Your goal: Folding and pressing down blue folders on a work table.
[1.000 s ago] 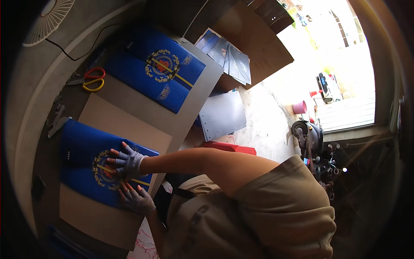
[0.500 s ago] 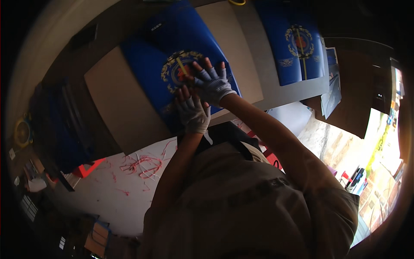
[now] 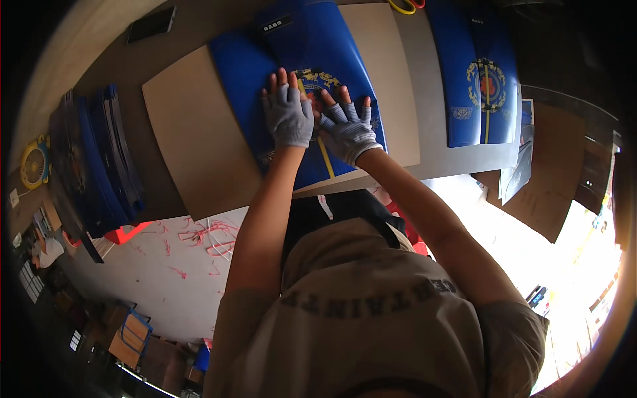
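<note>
A glossy blue folded piece [image 3: 332, 40], printed with a round gold and red emblem, lies on a tan cardboard sheet [image 3: 192, 146]. Its two halves meet along a yellow strip in the middle. Flat on the left half, left of the strip, rests my left hand [image 3: 288, 118], fingers stretched away from me. My right hand [image 3: 350, 130] presses on the right half beside the emblem, its fingers spread. Both hands wear grey gloves with bare fingertips, and neither grips anything. Part of the emblem is hidden by the hands.
Another blue emblem piece [image 3: 464, 93] lies at the table's right side. At the left stands a stack of blue pieces [image 3: 109, 162], with a yellow fan [image 3: 34, 164] beyond it. Yellow-and-red-handled scissors [image 3: 405, 6] and a dark phone-like slab [image 3: 151, 25] lie at the far edge.
My left hand has moved forward, away from me, onto the blue piece's left half. My right hand has shifted slightly right and nearer. The whole view has also shifted a little.
</note>
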`<state>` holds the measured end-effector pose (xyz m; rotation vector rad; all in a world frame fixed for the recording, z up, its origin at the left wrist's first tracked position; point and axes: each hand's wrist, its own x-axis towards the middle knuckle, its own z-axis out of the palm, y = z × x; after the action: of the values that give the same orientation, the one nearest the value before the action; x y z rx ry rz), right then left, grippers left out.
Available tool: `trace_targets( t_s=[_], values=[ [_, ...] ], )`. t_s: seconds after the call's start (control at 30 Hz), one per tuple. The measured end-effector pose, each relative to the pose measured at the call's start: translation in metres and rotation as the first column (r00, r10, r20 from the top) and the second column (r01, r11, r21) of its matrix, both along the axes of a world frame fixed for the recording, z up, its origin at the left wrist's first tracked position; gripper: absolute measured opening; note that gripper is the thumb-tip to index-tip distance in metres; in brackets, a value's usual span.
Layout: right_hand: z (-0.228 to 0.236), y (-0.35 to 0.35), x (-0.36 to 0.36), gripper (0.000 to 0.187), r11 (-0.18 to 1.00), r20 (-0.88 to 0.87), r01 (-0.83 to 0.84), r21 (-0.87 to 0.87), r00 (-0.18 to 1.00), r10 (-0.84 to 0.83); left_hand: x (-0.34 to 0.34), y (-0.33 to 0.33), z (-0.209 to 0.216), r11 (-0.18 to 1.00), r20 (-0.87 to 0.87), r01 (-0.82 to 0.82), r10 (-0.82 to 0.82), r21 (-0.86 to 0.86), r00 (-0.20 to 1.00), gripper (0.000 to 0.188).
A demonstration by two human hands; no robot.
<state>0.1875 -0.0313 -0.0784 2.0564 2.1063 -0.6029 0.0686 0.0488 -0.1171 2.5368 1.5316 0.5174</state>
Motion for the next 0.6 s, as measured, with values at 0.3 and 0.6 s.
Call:
trace_targets(
  t_s=[0.3,0.6],
  values=[
    [0.004,0.001,0.002,0.051,0.999,-0.063,0.041,-0.024,0.997,-0.043,0.012,0.01,0.002,0.993,-0.001,-0.05,0.05,0.103,0.999,0.047],
    [0.007,-0.038,-0.008,0.047,0.989,-0.101,0.045,0.144,0.994,-0.031,-0.007,-0.025,0.01,1.0,-0.034,-0.001,0.001,-0.018,0.999,0.051]
  ],
)
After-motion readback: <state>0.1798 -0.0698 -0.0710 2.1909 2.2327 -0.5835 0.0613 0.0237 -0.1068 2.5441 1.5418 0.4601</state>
